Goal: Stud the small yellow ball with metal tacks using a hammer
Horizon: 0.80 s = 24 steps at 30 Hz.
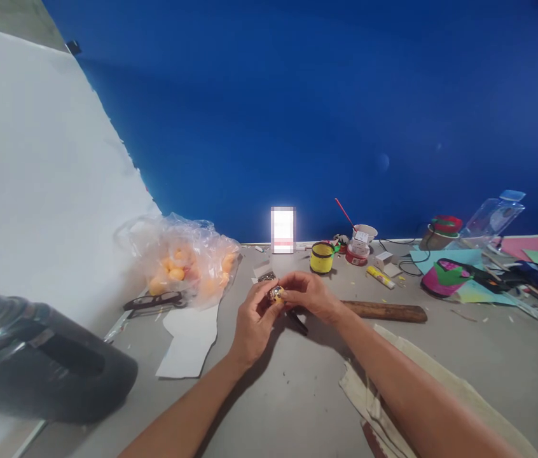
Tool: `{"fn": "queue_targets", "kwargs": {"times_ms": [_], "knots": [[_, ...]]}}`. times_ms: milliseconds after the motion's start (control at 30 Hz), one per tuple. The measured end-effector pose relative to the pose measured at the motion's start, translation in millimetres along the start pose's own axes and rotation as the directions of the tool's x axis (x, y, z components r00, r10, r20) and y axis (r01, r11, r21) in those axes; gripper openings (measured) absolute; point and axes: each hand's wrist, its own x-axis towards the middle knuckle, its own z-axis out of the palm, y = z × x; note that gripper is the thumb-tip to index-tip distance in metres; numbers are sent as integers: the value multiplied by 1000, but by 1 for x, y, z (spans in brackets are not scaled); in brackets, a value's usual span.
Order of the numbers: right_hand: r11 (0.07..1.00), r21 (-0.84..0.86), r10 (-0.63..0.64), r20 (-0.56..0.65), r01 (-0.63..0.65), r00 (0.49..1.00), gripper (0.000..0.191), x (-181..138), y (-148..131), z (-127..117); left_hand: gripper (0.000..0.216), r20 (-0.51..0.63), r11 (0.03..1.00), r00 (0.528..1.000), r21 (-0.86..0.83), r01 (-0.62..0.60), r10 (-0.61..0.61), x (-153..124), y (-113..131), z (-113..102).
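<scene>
My left hand (253,321) and my right hand (311,294) meet over the grey table (297,381), fingers pinched together on a small round yellow-orange ball (276,294) with dark and light markings. Both hands grip it between fingertips and thumbs. A dark thin stick-like thing (297,320) lies on the table just under my right hand. A small dark patterned piece (266,277) lies just beyond my left hand.
A clear plastic bag of orange balls (186,262) sits left, with spectacles (153,300) and white paper (189,337) beside it. A wooden stick (383,311), yellow cup (322,257), glue tube (380,277), coloured papers (464,277) lie right. A black jug (35,359) stands near left.
</scene>
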Motion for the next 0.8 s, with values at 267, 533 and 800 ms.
{"fn": "queue_targets", "kwargs": {"times_ms": [267, 533, 800], "knots": [[904, -428, -83, -140, 15, 987, 18, 0, -14, -12, 52, 99, 912, 957, -290, 290, -273, 4, 6, -1], [327, -938, 127, -79, -117, 989, 31, -10, -26, -32, 35, 21, 908, 962, -326, 263, -271, 13, 4, -9], [135, -986, 148, -76, -96, 986, 18, -10, -21, -26, 40, -75, 982, 980, -63, 179, -183, 17, 2, -13]]}}
